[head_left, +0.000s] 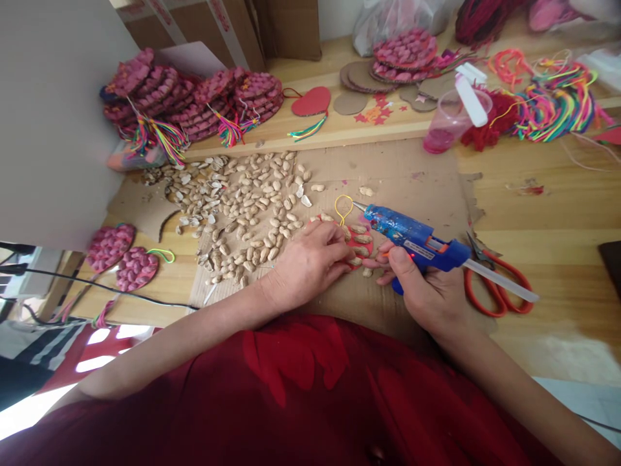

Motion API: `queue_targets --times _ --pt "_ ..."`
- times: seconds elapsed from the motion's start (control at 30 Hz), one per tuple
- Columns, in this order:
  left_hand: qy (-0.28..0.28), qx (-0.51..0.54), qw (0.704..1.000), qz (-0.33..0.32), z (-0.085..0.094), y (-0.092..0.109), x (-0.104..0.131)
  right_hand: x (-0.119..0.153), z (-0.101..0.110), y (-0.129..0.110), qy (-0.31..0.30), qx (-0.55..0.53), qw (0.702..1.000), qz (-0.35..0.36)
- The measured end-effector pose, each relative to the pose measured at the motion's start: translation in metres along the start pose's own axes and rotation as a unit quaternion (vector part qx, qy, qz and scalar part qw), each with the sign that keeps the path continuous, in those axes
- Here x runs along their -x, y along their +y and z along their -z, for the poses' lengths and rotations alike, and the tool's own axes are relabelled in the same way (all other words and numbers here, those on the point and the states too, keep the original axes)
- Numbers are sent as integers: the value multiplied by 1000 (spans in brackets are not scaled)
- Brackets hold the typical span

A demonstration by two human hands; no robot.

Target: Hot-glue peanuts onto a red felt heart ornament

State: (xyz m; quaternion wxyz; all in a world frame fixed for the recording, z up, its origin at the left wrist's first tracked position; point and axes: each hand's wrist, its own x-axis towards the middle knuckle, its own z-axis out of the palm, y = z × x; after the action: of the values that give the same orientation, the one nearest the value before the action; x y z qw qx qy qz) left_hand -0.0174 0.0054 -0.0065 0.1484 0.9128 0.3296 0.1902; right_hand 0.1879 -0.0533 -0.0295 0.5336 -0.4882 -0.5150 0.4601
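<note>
My right hand (429, 291) grips a blue hot glue gun (400, 225) by its handle. Its metal nozzle points left, and a translucent glue stick (502, 279) juts from the back. My left hand (310, 262) lies over a red piece (369, 246) with several peanuts stuck or resting on it. The left fingers are bent together and press at a peanut (356, 261) there; the fingertips hide part of it. A yellow cord loop (344, 197) rises from the top of the red piece, close to the nozzle.
Loose peanuts (262, 194) and shells spread over the cardboard sheet (412, 175) at left. Red-handled scissors (499, 301) lie right of my right hand. Behind are stacked pink peanut-covered pieces (213, 103), a red heart (311, 101), a plastic cup (444, 123) and colourful cords (557, 110).
</note>
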Motion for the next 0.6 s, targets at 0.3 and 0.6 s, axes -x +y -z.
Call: queue_targets --times 0.3,0.6 --pt "14 21 1000 -6 2 1 2 -1 1 -5 36 1 999 26" --pt "22 -5 997 -72 2 -2 12 -2 3 0 36 8 999 20"
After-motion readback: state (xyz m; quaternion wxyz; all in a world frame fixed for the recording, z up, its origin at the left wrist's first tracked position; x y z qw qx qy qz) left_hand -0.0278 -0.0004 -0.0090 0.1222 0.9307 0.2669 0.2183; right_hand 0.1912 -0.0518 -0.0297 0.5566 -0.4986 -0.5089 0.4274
